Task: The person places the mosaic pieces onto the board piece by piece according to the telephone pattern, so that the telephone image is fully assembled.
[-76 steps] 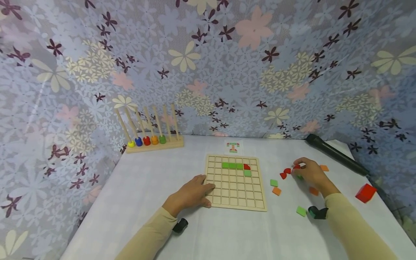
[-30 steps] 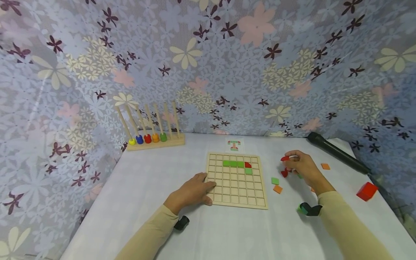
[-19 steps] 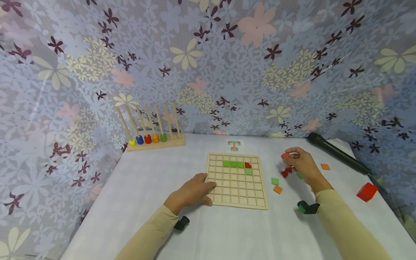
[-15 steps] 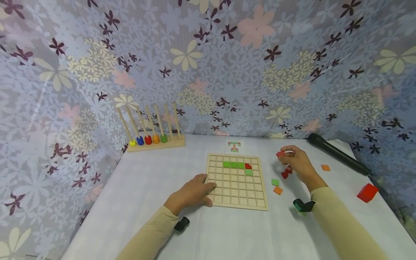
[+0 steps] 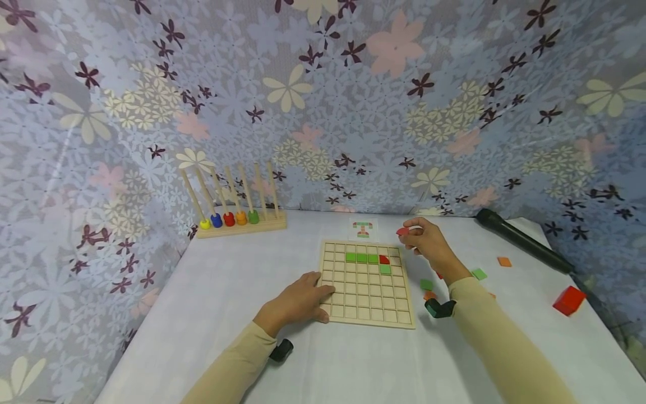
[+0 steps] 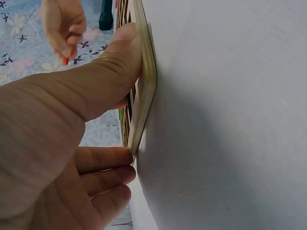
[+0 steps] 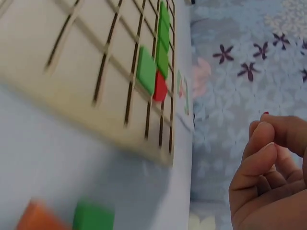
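In the head view, my right hand (image 5: 426, 241) pinches a red rounded tile (image 5: 402, 231) between thumb and fingertips, above the far right corner of the wooden grid board (image 5: 353, 303). Only a sliver of this tile shows in the right wrist view. My left hand (image 5: 298, 297) rests on the board's left edge; its thumb (image 6: 122, 52) lies along the rim in the left wrist view. On the board, several bright green square tiles (image 5: 361, 257) form a row ending in a red quarter-round tile (image 5: 384, 260), with a paler green tile (image 5: 386, 269) just below it.
A pattern card (image 5: 363, 229) lies behind the board. To its right are a green tile (image 5: 426, 284), another green tile (image 5: 479, 274), an orange tile (image 5: 504, 261) and a red block (image 5: 569, 301). A dark tube (image 5: 525, 240) and a peg rack (image 5: 242, 226) stand farther out.
My right hand has picked a red tile from the loose pieces at the right and carried it left, up beside the board's far corner. The left hand has stayed on the board's edge.
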`<state>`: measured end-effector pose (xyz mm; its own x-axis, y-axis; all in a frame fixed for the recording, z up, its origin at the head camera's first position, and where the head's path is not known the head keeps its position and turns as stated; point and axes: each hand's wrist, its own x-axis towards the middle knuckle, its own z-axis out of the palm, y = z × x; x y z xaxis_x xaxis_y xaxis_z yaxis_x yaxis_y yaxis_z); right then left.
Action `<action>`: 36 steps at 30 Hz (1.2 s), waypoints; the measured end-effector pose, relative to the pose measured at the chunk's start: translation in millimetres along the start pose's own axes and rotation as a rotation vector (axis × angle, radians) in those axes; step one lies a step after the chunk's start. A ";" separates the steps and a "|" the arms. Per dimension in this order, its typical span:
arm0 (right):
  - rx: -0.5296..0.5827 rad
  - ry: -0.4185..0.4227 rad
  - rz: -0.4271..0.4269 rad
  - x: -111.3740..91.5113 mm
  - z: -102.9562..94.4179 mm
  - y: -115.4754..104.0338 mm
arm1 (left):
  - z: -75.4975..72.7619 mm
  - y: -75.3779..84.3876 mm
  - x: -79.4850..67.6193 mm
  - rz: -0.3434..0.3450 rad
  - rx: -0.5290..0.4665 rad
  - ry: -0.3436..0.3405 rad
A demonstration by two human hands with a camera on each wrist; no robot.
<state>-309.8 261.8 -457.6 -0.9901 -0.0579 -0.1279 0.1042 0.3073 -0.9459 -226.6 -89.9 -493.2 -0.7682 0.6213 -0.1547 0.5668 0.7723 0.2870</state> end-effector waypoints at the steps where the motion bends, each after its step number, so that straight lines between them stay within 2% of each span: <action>1: 0.003 -0.003 -0.007 2.9 4.8 -2.1 | -0.1 -0.4 0.0 0.000 -0.002 0.001; 8: -0.035 -0.070 -0.030 19.7 43.8 -15.3 | 1.5 -2.9 0.1 0.002 0.000 0.004; 13: -0.021 -0.130 -0.011 26.6 71.9 -16.9 | 2.2 -3.8 1.2 0.006 -0.005 0.014; 18: -0.056 -0.194 -0.017 29.0 94.8 -12.8 | 4.2 -3.0 1.3 -0.013 -0.021 0.001; 22: -0.119 -0.206 -0.044 24.9 108.8 -11.2 | 4.8 -2.6 2.1 -0.011 -0.013 0.002; 26: -0.221 -0.184 -0.065 23.1 121.1 -11.5 | 5.4 -3.4 3.1 0.001 0.003 0.010; 33: -0.500 -0.159 -0.072 27.5 137.7 -6.6 | 2.7 -3.8 1.6 0.009 0.003 0.012; 36: -0.552 -0.171 -0.073 25.5 140.9 -9.7 | 0.9 -3.2 0.9 0.012 0.008 0.013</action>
<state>-322.8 123.6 -493.7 -0.9589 -0.2358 -0.1578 -0.0737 0.7440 -0.6641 -228.8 -91.7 -495.0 -0.7652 0.6287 -0.1387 0.5783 0.7659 0.2810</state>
